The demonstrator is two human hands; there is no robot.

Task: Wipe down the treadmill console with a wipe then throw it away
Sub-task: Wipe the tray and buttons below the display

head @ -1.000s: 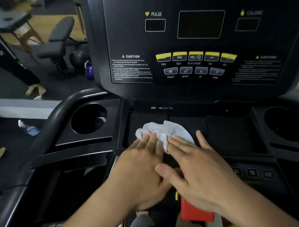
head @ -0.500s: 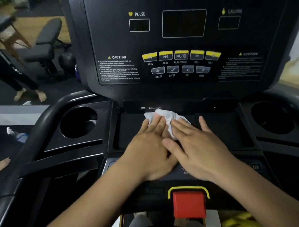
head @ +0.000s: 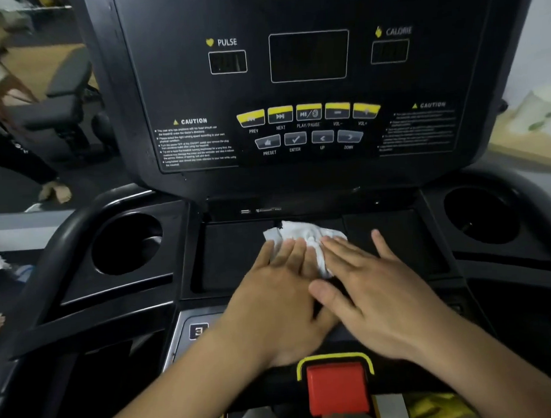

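Observation:
A crumpled white wipe (head: 304,239) lies on the flat black tray of the treadmill console (head: 232,258), just below the upright display panel (head: 309,81). My left hand (head: 281,297) lies flat with straight fingers pressing the wipe's left part. My right hand (head: 375,293) lies flat beside it, fingers straight on the wipe's right part, thumb overlapping the left hand. Most of the wipe's near half is hidden under my fingers.
Round cup holders sit at the left (head: 127,243) and right (head: 483,215) of the tray. A red safety key (head: 337,389) with a yellow border sits near the front edge. A curved black handrail (head: 49,256) runs along the left. A weight bench (head: 70,101) and a person's feet (head: 54,191) are beyond.
Both hands have pushed the wipe forward across the tray toward the display panel, staying flat on it. Over the last half second they hardly moved.

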